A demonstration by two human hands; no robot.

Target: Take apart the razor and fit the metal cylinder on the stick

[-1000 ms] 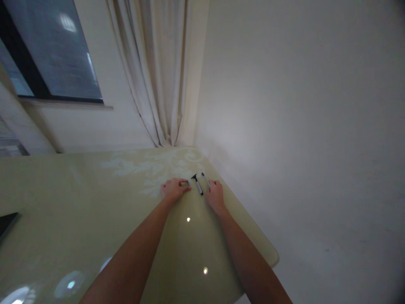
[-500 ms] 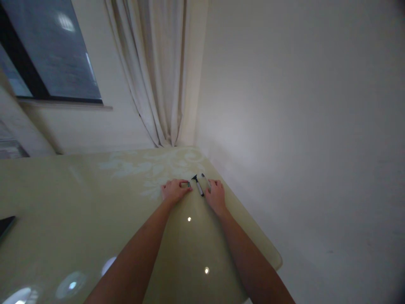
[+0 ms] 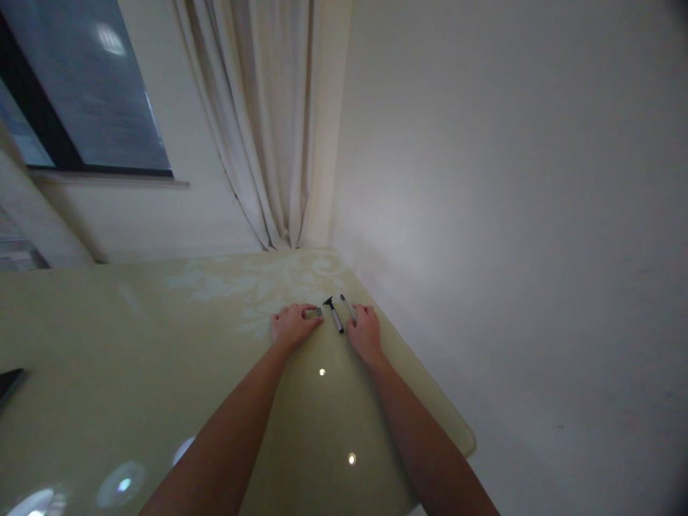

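A razor [image 3: 336,317] with a black head and a grey-and-black handle lies on the pale green table [image 3: 161,344]. To its left, my left hand [image 3: 293,325] has thumb and fingers around a small dark piece [image 3: 319,312], pinched at its ends. On the razor's right, my right hand [image 3: 366,333] rests with its fingers on a slim pale stick with a dark tip [image 3: 348,304], perhaps a toothbrush. The hand covers the stick's lower end.
A wall [image 3: 484,215] runs along the table's right edge. Curtains [image 3: 269,143] hang behind the far edge, beside a window [image 3: 97,86]. A dark flat object [image 3: 9,383] lies at the far left.
Both hands and the objects appear slightly further left, along with the whole view. The hands keep the same hold on the small piece and the pale stick.
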